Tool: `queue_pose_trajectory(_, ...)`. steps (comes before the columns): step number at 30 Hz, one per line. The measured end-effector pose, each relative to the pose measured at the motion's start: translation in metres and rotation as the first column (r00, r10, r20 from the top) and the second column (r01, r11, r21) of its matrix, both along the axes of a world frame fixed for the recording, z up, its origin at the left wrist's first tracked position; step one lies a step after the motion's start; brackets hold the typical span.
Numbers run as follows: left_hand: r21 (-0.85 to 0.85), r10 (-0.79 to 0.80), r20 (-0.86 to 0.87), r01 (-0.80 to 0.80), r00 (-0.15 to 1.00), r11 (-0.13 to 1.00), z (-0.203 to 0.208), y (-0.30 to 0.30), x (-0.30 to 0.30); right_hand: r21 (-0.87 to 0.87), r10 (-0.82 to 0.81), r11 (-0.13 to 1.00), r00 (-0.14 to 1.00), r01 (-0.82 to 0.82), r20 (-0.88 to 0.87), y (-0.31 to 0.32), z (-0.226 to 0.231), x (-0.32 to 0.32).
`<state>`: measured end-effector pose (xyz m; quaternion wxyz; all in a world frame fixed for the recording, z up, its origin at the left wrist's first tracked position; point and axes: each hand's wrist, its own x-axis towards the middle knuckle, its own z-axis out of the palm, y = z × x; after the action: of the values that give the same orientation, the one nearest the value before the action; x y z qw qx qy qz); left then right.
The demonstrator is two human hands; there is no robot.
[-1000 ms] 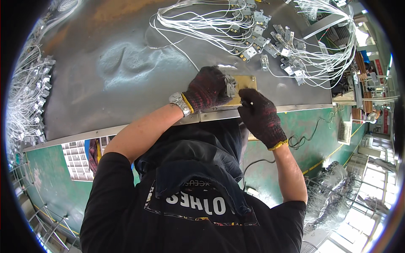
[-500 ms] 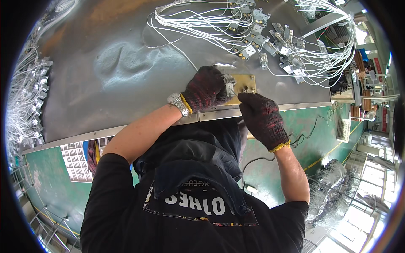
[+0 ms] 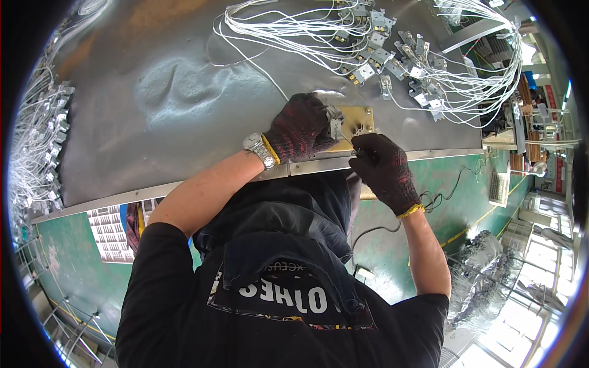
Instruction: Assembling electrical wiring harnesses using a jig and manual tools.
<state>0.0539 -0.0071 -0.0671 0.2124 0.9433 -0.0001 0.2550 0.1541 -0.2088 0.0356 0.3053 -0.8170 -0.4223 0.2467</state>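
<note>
My left hand (image 3: 299, 127), in a dark knitted glove, is closed around a small metal clip-like part (image 3: 335, 124) at the brass-coloured plate (image 3: 362, 113) on the table's near edge. A white wire (image 3: 268, 76) runs from behind this hand toward the far bundle. My right hand (image 3: 386, 172), gloved alike, is at the plate's near right corner, thumb and fingers pinched together. A thin wire-like piece (image 3: 347, 140) reaches from its fingertips toward the metal part; its kind is too small to tell.
White wires with small metal ends (image 3: 374, 52) lie across the far side of the metal table (image 3: 123, 153). More such bundles (image 3: 52, 141) line its left edge. Below the table's rim is a green floor (image 3: 392, 245) with a dark cable (image 3: 374, 230).
My right hand has shifted slightly right and turned, and the thin piece at its fingertips shows more. My left hand keeps its hold in nearly the same place.
</note>
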Motion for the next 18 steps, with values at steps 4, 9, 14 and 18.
queue_pose_trajectory(4, 0.01, 0.006, 0.001, -0.006, 1.0, 1.0, 0.001, 0.001, -0.002, 0.029, 0.072, 0.996, 0.963, -0.082, 0.26, 0.004, 0.005, -0.003)
queue_pose_trajectory(9, 0.028, 0.001, -0.072, 0.001, 0.997, 1.0, 0.003, 0.0, -0.001, -0.051, 0.103, 0.994, 0.945, -0.092, 0.311, 0.005, 0.015, -0.006)
queue_pose_trajectory(14, 0.018, -0.002, -0.024, 0.002, 1.0, 1.0, 0.001, -0.001, -0.004, -0.158, 0.076, 0.986, 0.976, -0.044, 0.205, 0.009, 0.021, -0.008)
queue_pose_trajectory(18, 0.033, 0.004, -0.085, -0.001, 0.996, 0.999, 0.003, -0.003, -0.001, 0.048, 0.091, 0.994, 0.981, -0.1, 0.173, 0.007, 0.006, -0.006)
